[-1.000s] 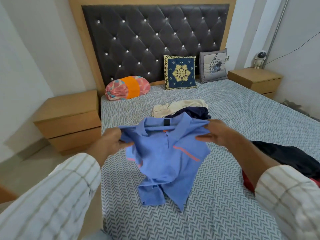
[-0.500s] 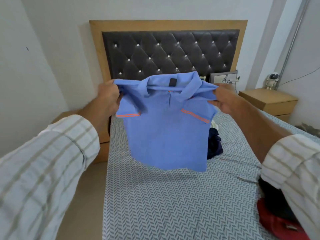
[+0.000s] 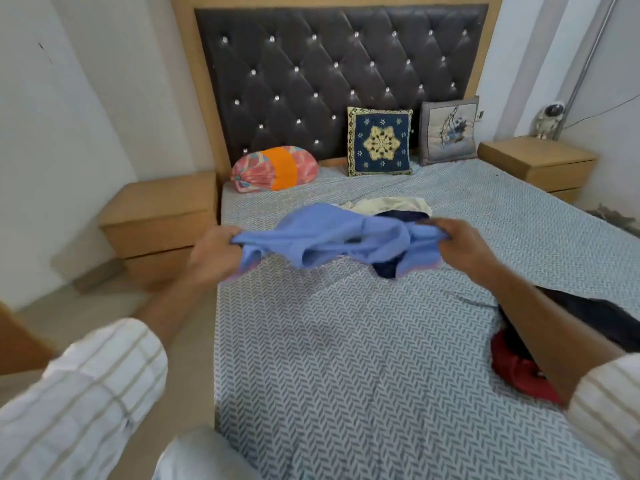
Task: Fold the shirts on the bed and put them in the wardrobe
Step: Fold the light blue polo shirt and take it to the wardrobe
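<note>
Striped sleeves up close, then the left hand (image 3: 216,252) and right hand (image 3: 460,242), each gripping an end of the blue shirt (image 3: 332,239), stretched level above the bed (image 3: 346,358), likely for laying flat to fold. Red and dark clothes (image 3: 526,368) wait at right, a cream-and-navy pile (image 3: 391,206) beyond. Farther back: cushions, tufted headboard (image 3: 339,74), wooden nightstands.

Open bedsheet (image 3: 346,358) lies below the held blue shirt (image 3: 332,237); behind it sits a cream and navy clothes pile (image 3: 391,206), to the right a dark and red heap (image 3: 540,358), and 3 cushions (image 3: 379,142) line the headboard
</note>
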